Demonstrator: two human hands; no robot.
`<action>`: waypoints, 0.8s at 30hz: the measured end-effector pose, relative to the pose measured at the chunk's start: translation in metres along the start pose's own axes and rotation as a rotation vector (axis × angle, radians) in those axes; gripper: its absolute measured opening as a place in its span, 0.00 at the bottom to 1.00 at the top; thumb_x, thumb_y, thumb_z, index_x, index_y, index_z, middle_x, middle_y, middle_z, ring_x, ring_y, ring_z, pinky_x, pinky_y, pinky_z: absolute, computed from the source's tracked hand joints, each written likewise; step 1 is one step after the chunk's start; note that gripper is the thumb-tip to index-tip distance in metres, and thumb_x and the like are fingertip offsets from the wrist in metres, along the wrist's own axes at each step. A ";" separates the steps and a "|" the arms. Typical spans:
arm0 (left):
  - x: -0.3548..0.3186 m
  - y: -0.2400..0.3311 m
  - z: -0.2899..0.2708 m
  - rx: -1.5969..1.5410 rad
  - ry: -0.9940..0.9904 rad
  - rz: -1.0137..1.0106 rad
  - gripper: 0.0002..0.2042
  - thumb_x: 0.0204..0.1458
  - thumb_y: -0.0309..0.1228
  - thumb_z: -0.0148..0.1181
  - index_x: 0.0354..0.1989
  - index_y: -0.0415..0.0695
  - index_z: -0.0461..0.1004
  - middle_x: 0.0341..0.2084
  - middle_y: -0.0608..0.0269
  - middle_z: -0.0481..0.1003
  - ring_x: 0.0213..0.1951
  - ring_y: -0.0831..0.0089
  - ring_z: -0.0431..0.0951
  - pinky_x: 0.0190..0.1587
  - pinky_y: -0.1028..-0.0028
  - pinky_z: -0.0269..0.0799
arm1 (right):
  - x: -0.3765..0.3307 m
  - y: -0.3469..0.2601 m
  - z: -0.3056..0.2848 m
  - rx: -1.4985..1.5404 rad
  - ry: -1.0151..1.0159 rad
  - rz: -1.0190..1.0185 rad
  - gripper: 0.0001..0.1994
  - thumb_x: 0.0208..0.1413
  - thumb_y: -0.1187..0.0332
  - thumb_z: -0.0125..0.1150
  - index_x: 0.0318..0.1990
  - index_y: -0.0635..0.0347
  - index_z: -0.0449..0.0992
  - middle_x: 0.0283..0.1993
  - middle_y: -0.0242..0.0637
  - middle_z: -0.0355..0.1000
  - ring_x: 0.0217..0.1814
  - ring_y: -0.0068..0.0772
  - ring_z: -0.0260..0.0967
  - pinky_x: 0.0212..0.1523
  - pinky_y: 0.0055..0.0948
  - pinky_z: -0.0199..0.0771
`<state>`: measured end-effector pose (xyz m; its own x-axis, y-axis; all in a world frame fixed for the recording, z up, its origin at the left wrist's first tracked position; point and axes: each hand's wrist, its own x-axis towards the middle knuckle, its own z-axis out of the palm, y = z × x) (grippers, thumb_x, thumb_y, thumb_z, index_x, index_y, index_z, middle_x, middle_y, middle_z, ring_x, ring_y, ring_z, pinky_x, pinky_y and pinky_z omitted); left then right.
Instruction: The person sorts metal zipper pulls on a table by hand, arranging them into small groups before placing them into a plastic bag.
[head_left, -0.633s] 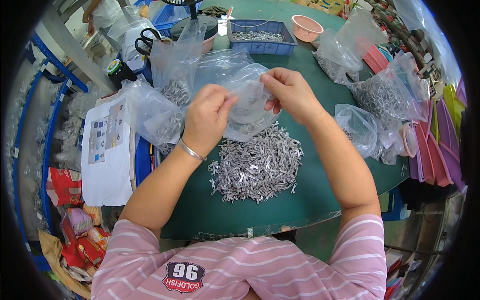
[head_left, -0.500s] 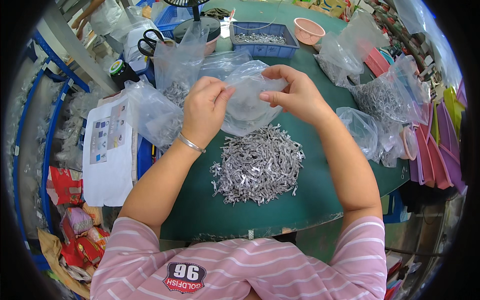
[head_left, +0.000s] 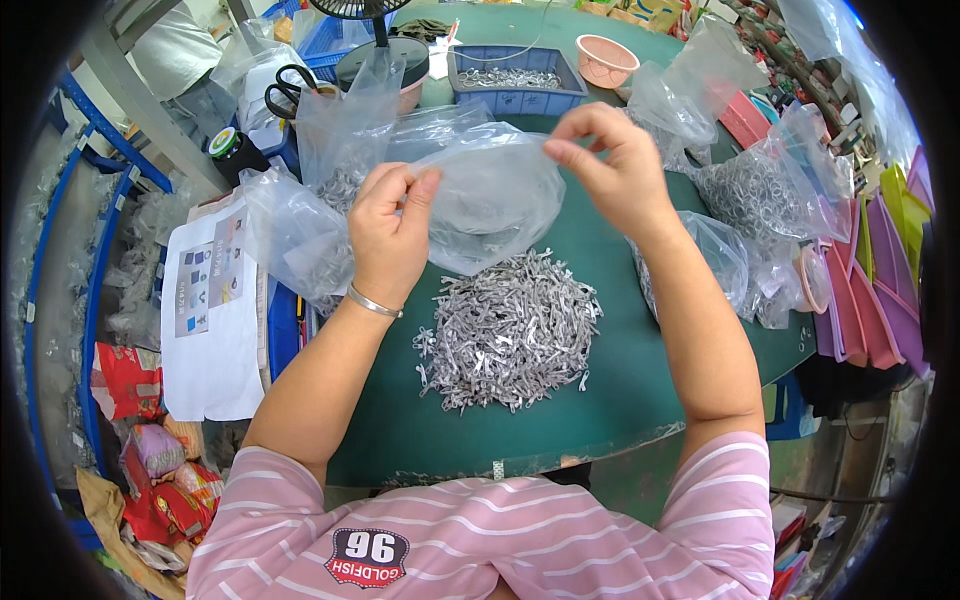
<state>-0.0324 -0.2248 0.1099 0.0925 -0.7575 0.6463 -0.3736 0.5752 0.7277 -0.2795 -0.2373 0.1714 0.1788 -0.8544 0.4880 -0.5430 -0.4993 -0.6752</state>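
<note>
A clear plastic bag (head_left: 495, 205) is spread above the green table, its mouth stretched between my hands. My left hand (head_left: 388, 228) pinches the bag's left edge between thumb and fingers; a silver bangle circles that wrist. At the upper right edge, my right hand (head_left: 618, 170) is closed with thumb and forefinger on the film. Just below the bag lies a heap of small silver-grey metal pieces resembling zipper pulls (head_left: 508, 335). No metal pieces can be made out inside the bag.
Filled plastic bags (head_left: 305, 240) stand at left, beside a white sheet (head_left: 215, 345). Beyond are a blue tray (head_left: 520, 92) of metal parts, a pink basket (head_left: 606, 62) and a small fan (head_left: 360, 8). To the right sit a bag of metal rings (head_left: 765, 195) and coloured folders (head_left: 868, 290).
My hands have moved apart, the left one leftward and the right one up and to the right. The bag's mouth is drawn wider between them.
</note>
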 end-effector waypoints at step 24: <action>-0.050 -0.063 0.017 -0.452 -0.256 -0.462 0.34 0.63 0.42 0.64 0.66 0.30 0.57 0.52 0.45 0.75 0.52 0.53 0.79 0.56 0.62 0.75 | -0.031 0.131 -0.033 -0.258 0.531 0.324 0.24 0.63 0.71 0.57 0.65 0.74 0.66 0.62 0.56 0.72 0.62 0.48 0.72 0.58 0.44 0.75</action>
<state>-0.0288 -0.2287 0.0275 -0.0917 -0.9728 0.2129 0.0776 0.2061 0.9754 -0.3829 -0.2714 0.0859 -0.4185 -0.7351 0.5334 -0.6916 -0.1226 -0.7118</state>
